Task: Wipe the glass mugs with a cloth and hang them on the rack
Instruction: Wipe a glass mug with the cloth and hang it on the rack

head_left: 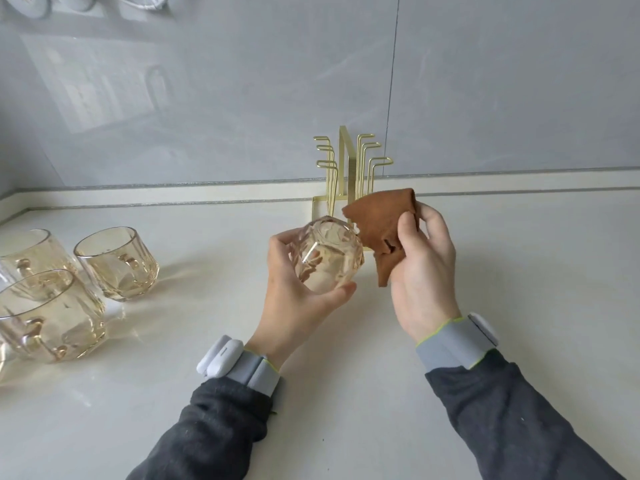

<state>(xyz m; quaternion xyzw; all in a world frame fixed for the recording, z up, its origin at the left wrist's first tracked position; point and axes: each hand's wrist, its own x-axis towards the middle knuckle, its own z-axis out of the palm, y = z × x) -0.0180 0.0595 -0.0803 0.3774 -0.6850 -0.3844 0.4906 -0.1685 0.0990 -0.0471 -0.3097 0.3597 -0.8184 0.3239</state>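
One mug (pixel 329 259) sits tilted in the left hand (pixel 298 306), fingers curled round it, over the middle of the bench (pixel 519 271). The right hand (pixel 424 271) pinches the brown cloth (pixel 381 226) just beside the mug, contact unclear. Best bet: press cloth to glass, rotate mug, keep grip firm. Three waiting mugs (pixel 117 263) stand near the left edge. At the back edge the rack (pixel 349 168) has no mug hung yet; the cloth partly hides it.
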